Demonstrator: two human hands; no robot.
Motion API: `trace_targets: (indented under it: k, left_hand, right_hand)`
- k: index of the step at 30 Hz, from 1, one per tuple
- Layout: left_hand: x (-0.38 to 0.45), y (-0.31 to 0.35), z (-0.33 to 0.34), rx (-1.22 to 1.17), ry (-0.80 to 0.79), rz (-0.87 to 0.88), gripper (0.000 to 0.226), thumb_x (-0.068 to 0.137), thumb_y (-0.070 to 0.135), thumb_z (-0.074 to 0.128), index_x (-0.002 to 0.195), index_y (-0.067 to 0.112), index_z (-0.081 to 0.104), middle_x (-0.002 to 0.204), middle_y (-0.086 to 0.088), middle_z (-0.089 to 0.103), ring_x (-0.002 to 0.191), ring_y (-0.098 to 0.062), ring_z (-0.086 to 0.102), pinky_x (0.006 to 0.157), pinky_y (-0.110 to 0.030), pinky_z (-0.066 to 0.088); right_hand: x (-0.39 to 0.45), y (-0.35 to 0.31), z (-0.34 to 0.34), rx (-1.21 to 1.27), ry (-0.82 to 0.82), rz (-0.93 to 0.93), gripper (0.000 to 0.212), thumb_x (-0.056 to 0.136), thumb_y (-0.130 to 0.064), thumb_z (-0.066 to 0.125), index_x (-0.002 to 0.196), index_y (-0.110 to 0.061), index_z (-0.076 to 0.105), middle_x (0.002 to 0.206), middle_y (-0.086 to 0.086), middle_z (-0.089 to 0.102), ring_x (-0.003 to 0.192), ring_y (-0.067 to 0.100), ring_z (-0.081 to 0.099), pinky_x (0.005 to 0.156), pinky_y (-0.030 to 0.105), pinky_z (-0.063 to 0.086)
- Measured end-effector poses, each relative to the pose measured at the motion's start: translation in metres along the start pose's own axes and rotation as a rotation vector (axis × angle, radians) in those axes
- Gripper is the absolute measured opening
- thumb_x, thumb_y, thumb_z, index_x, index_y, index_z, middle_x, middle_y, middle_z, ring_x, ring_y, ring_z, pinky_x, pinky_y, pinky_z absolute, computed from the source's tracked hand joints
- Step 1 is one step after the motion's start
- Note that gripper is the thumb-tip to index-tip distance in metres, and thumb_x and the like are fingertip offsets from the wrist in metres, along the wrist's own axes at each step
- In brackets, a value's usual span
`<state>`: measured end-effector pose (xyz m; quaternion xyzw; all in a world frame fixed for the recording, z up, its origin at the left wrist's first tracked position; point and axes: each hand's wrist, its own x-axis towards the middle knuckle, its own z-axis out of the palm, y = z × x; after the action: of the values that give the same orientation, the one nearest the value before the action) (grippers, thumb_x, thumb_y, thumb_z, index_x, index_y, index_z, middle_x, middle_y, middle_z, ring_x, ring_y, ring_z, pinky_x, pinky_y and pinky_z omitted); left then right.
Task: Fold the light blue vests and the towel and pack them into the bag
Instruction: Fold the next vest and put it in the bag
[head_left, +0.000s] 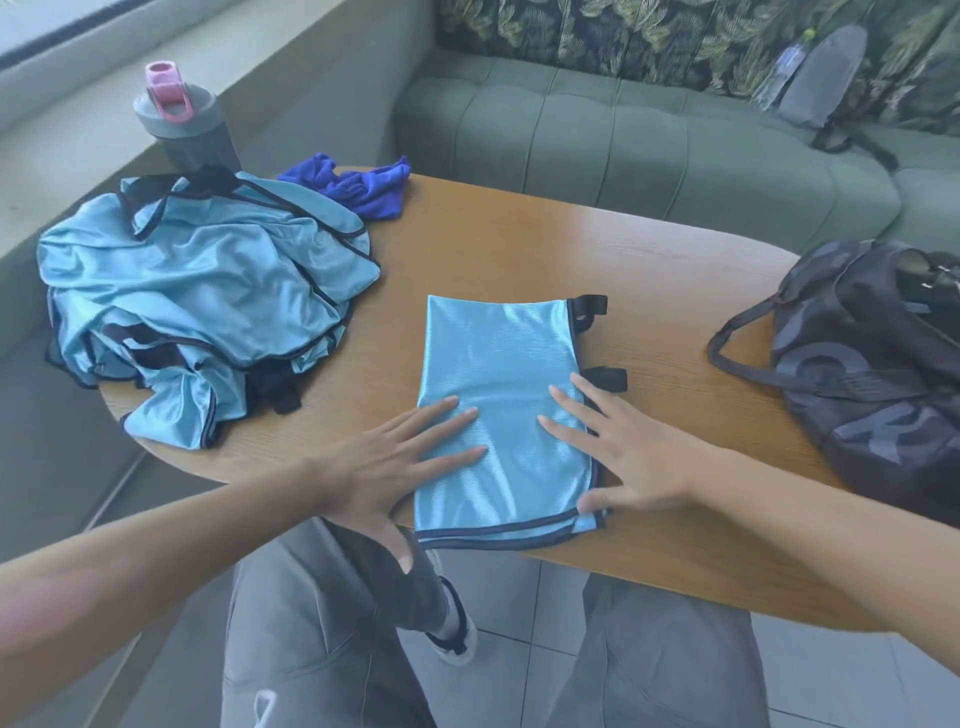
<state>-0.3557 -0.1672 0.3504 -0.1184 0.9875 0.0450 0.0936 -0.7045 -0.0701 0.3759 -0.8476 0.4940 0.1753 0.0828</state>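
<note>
1 folded light blue vest (501, 410) lies flat near the tabletop (519, 244) front edge. Both hands press it with straight, spread fingers: left hand (395, 462) on its left edge, right hand (623, 457) on its right edge. Left of the folded vest sits 1 crumpled vest pile (202, 306), count unclear. Beyond it lies 1 blue towel (363, 187); right, 1 dark bag (872, 364). Behind the pile stands 1 bottle (182, 124).
</note>
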Motion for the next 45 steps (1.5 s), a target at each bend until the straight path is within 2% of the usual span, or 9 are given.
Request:
trace_targets:
  k: [13,17,21,27,29,32,38,42,45]
  left_hand:
    - [-0.018,0.056,0.002,0.065,-0.001,-0.044,0.109,0.077,0.023,0.056,0.161,0.036,-0.012,0.169,-0.017,-0.015,0.154,-0.040,-0.018,0.127,-0.053,0.007]
    - [-0.030,0.063,-0.013,-0.105,-0.067,0.008,0.100,0.078,0.014,0.044,0.161,0.044,-0.003,0.171,-0.007,-0.009,0.157,-0.028,-0.014,0.128,-0.043,0.002]
    - [-0.036,0.063,-0.020,-0.469,0.040,0.007,0.062,0.103,0.018,0.045,0.159,0.038,0.028,0.169,0.008,0.021,0.157,-0.015,0.010,0.127,-0.035,0.011]
    - [-0.017,0.060,-0.056,-1.101,0.298,-0.291,0.024,0.109,0.038,0.041,0.119,0.045,0.062,0.119,0.032,0.067,0.115,0.006,0.059,0.103,-0.024,0.044]
    - [0.000,0.047,-0.068,-1.232,0.356,-0.399,0.027,0.110,0.039,0.041,0.119,0.037,0.065,0.120,0.025,0.069,0.116,0.004,0.061,0.103,-0.024,0.044]
    - [0.030,0.022,-0.079,-1.313,0.372,-0.527,0.030,0.108,0.040,0.045,0.115,0.023,0.069,0.116,0.009,0.074,0.109,-0.009,0.068,0.097,-0.033,0.051]
    - [0.087,-0.021,-0.050,-1.158,0.338,-0.839,0.051,0.097,0.055,0.052,0.101,0.007,0.070,0.104,-0.013,0.074,0.098,-0.034,0.070,0.083,-0.044,0.055]
    - [0.103,-0.016,-0.036,-0.820,0.380,-1.001,0.042,0.101,0.047,0.054,0.080,0.011,0.052,0.077,-0.006,0.062,0.064,-0.023,0.055,0.057,-0.034,0.041]
    - [0.104,-0.002,-0.040,-0.528,0.468,-1.038,0.029,0.100,0.039,0.058,0.095,0.013,0.046,0.086,-0.002,0.057,0.069,-0.023,0.055,0.056,-0.034,0.041]
  right_hand:
    - [-0.044,-0.063,0.024,0.094,-0.001,0.077,0.132,0.068,-0.096,0.049,0.157,-0.030,-0.023,0.157,0.011,-0.043,0.143,0.030,-0.043,0.119,0.045,-0.017]
    - [-0.057,-0.085,0.052,0.133,0.186,0.129,0.105,0.086,-0.053,0.064,0.162,-0.032,-0.005,0.168,0.014,-0.016,0.153,0.033,-0.024,0.124,0.047,-0.001]
    - [-0.067,-0.095,0.063,0.285,0.439,0.208,0.095,0.069,0.002,0.071,0.154,-0.030,0.041,0.165,0.002,0.029,0.156,0.021,0.010,0.120,0.040,0.029]
    - [-0.062,-0.104,0.032,0.835,0.771,0.437,0.035,0.092,-0.006,0.071,0.117,-0.030,0.070,0.115,-0.018,0.070,0.110,-0.001,0.062,0.093,0.023,0.053]
    - [-0.050,-0.107,0.010,1.005,0.831,0.561,0.011,0.098,-0.021,0.066,0.095,-0.031,0.068,0.081,-0.017,0.070,0.079,0.003,0.064,0.068,0.019,0.048]
    - [-0.027,-0.096,-0.004,1.071,0.868,0.719,0.024,0.102,-0.032,0.057,0.082,-0.019,0.062,0.065,-0.006,0.056,0.062,0.008,0.049,0.059,0.022,0.037]
    - [0.014,-0.061,-0.014,1.044,0.682,0.980,0.046,0.101,-0.034,0.052,0.061,-0.019,0.035,0.054,-0.004,0.037,0.052,0.016,0.037,0.051,0.032,0.025]
    - [0.029,-0.047,-0.010,1.012,0.574,1.083,0.046,0.097,-0.034,0.056,0.056,-0.019,0.041,0.053,-0.001,0.046,0.051,0.021,0.046,0.050,0.031,0.031]
    - [0.031,-0.041,-0.011,1.020,0.536,1.128,0.044,0.095,-0.035,0.058,0.056,-0.018,0.046,0.056,0.000,0.050,0.055,0.023,0.049,0.049,0.030,0.032]
